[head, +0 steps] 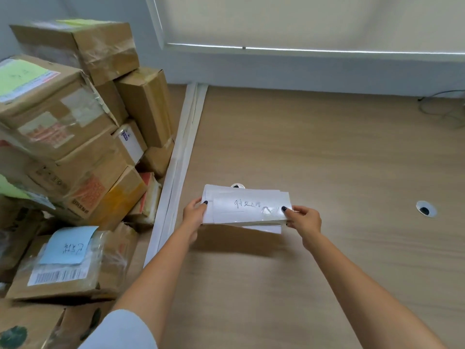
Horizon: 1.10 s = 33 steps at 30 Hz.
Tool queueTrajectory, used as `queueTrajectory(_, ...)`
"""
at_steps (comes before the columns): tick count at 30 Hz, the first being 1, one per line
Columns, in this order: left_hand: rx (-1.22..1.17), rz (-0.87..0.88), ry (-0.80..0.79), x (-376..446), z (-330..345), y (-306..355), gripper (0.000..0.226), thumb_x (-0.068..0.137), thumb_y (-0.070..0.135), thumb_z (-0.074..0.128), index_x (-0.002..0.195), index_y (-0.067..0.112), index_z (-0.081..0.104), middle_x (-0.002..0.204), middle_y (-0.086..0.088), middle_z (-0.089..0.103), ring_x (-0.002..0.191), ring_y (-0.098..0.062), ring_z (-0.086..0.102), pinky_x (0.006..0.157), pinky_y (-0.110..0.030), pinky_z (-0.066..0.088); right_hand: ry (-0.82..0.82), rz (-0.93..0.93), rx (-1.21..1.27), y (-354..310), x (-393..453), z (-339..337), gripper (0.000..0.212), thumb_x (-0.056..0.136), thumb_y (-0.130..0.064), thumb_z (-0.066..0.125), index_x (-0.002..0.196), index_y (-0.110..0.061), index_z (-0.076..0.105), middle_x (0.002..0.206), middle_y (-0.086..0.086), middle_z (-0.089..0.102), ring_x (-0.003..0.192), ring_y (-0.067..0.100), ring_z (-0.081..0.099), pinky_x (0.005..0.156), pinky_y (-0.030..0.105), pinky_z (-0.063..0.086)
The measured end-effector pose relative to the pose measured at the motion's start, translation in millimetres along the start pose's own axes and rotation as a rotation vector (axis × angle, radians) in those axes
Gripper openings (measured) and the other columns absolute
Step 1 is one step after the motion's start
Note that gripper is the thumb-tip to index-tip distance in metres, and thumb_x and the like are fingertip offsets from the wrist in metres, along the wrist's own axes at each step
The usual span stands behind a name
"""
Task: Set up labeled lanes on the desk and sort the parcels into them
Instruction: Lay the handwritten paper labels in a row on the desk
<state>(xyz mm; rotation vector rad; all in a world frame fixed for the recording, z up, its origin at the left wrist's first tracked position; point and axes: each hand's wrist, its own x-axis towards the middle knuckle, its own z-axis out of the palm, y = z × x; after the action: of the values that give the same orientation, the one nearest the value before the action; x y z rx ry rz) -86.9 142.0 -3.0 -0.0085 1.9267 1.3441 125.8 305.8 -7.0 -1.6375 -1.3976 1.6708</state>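
Both hands — left hand [193,212], right hand [303,219] — pinch the stack of label cards [245,209] above the counter [327,159]. Best peel off one card — keep lanes well apart.

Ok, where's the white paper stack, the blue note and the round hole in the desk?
white paper stack [245,206], head view, top sheet.
blue note [68,245], head view, its middle.
round hole [425,209], head view, its rim.

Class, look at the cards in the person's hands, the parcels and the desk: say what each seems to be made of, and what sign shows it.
Cards: white paper, seemingly glossy, with handwriting and glare; plastic coating possible.
Parcels: brown corrugated cardboard, matte, with creased edges, shiny clear tape and stuck labels.
Desk: pale wood-grain surface, likely laminate, smooth and matte.
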Motion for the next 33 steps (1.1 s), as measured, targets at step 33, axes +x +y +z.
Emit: queueTrajectory(33, -0.014, 0.054, 0.011, 211, 51, 72, 0.038, 0.096, 0.015, 0.045, 0.134, 0.015, 0.048, 0.122, -0.006, 0.062, 0.096, -0.017, 0.06, 0.074, -0.027, 0.051, 0.038, -0.13, 0.104, -141, 339, 208, 0.04, 0.082, 0.0, 0.062, 0.122, 0.0, 0.057, 0.115, 0.011, 0.059, 0.075, 0.015, 0.067, 0.072, 0.019, 0.057)
